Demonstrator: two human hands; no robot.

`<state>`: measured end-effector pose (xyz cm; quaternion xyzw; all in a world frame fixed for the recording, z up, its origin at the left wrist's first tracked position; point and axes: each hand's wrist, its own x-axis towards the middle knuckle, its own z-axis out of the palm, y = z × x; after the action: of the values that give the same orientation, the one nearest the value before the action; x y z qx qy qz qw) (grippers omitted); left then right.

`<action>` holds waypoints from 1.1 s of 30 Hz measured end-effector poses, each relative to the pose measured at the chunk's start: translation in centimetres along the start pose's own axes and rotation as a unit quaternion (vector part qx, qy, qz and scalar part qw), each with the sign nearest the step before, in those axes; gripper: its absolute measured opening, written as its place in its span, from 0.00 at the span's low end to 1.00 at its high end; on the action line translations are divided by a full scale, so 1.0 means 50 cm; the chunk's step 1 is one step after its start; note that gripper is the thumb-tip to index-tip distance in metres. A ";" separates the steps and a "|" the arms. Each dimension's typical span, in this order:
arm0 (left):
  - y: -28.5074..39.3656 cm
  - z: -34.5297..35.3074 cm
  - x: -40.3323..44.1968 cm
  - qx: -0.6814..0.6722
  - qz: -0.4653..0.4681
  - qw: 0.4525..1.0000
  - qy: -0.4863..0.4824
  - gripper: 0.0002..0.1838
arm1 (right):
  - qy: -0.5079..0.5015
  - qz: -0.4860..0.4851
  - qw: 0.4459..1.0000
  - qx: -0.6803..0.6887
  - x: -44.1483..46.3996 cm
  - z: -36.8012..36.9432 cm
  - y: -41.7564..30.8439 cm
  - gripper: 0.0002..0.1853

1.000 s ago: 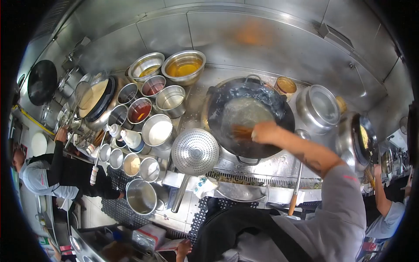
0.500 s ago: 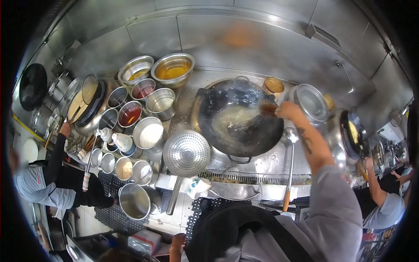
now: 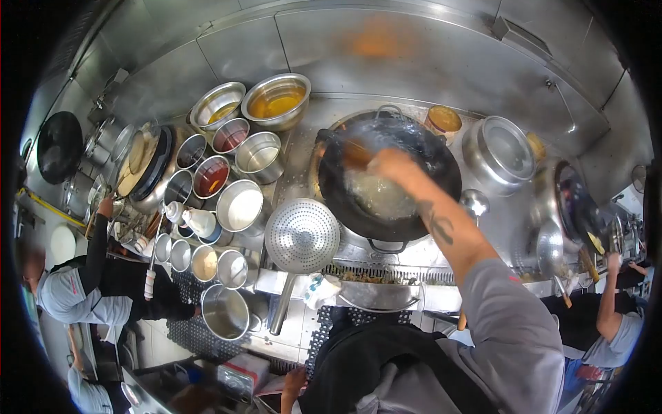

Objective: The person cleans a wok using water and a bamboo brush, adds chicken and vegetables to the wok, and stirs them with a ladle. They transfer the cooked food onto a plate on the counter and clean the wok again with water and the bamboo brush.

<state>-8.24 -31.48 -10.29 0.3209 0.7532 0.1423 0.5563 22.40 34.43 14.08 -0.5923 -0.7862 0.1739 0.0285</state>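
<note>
My right hand [image 3: 393,165] is closed around a brown wok brush [image 3: 357,155], blurred by motion. It reaches over a large black wok [image 3: 431,196] that has cloudy, swirling water [image 3: 379,196] in it. The brush is at the wok's upper left part; its tip is smeared. Down at the lower edge, my left hand [image 3: 295,381] hangs low by my side, near a counter with a red-edged tray [image 3: 241,372]. Its fingers are too small and dark to make out. A perforated strainer [image 3: 302,236] lies left of the wok, and a ladle [image 3: 474,201] lies to its right.
Metal pots of sauces and a white powder [image 3: 240,207] stand left, with two bowls of yellow liquid [image 3: 276,103] behind. A steel pot [image 3: 507,152] stands right of the wok. Co-workers [image 3: 89,297] [image 3: 610,331] work at both sides. A steel bucket [image 3: 226,314] stands below.
My right hand has swept the brush leftward across the wok, from its right rim to the upper left. The view has shifted slightly. My left hand stays low.
</note>
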 end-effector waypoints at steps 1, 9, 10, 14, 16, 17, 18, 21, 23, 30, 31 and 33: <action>-0.019 0.003 0.006 0.033 0.033 0.999 -0.022 0.14 | -0.022 -0.057 0.997 -0.036 -0.042 0.026 -0.041 0.18; -0.135 0.026 0.072 0.301 0.387 0.860 0.146 0.10 | -0.101 -0.052 0.968 -0.226 -0.129 -0.092 0.046 0.20; -0.137 0.028 0.098 0.362 0.393 0.836 0.123 0.10 | -0.063 -0.018 0.978 -0.199 -0.063 -0.061 0.077 0.20; -0.058 0.020 0.094 -0.162 -0.126 0.979 -0.020 0.13 | -0.008 0.008 0.985 -0.172 -0.092 0.045 0.083 0.19; -0.108 0.000 0.133 0.100 0.202 0.973 0.042 0.16 | -0.074 -0.050 0.982 -0.168 -0.203 -0.012 0.097 0.20; -0.122 -0.005 0.145 0.138 0.205 0.967 0.059 0.17 | -0.124 -0.048 0.981 -0.143 -0.242 -0.053 0.117 0.20; -0.116 -0.007 0.137 0.158 0.193 0.967 0.055 0.15 | -0.141 0.005 0.975 -0.174 -0.233 -0.081 0.164 0.21; -0.136 -0.007 0.141 0.301 0.183 0.935 0.031 0.11 | -0.096 0.074 0.967 -0.225 -0.147 -0.151 0.302 0.20; -0.155 -0.003 0.152 0.430 0.215 0.876 0.026 0.07 | -0.008 0.088 0.975 -0.204 -0.155 -0.135 0.286 0.20; -0.114 -0.089 0.018 0.287 0.221 0.927 0.095 0.03 | 0.046 0.035 0.992 -0.114 -0.071 -0.038 0.324 0.16; -0.099 -0.095 0.017 0.366 0.241 0.895 0.086 0.04 | 0.080 0.025 0.987 -0.136 -0.006 -0.012 0.302 0.16; -0.072 -0.095 0.012 0.435 0.307 0.840 0.101 0.05 | 0.064 -0.018 0.998 -0.018 0.033 -0.019 0.170 0.17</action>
<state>-13.90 -33.14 -11.17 0.7288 0.6523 -0.0050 0.2081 29.97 38.25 12.11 -0.5887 -0.7962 0.1204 0.0712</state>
